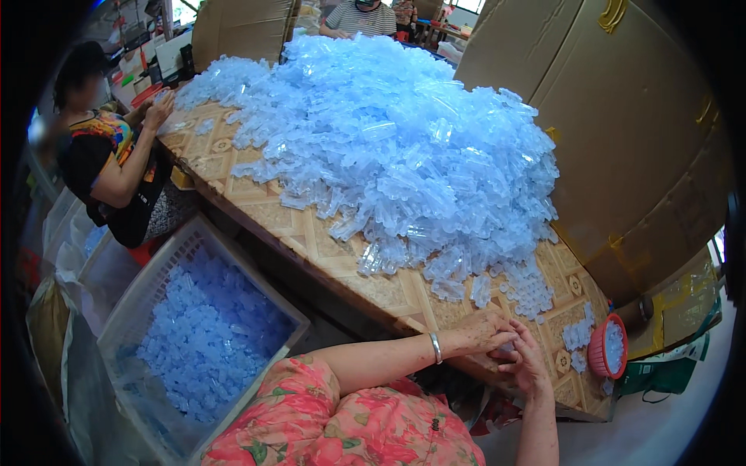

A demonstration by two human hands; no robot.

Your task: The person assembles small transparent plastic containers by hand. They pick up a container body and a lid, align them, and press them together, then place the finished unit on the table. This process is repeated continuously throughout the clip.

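Note:
My left hand (pixel 483 329), with a silver bangle (pixel 436 348) at the wrist, meets my right hand (pixel 528 359) over the table's near edge. Both are closed, their fingertips pinched together around a small clear plastic piece (pixel 508 346), mostly hidden by the fingers. Just beyond them lie loose clear plastic tubes (pixel 480 290) and a patch of small clear round parts (pixel 528 289). A big heap of the same bluish, see-through tubes (pixel 404 147) covers much of the table. To the right of my hands, a red basket (pixel 597 351) holds more small clear parts.
The wood-patterned table (pixel 303 227) has its edge close in front of me. A large white crate (pixel 291 314) of clear parts stands at my left. Tall cardboard sheets (pixel 622 116) wall the right side. A co-worker (pixel 116 171) sits at the left end; another person (pixel 361 19) is behind the heap.

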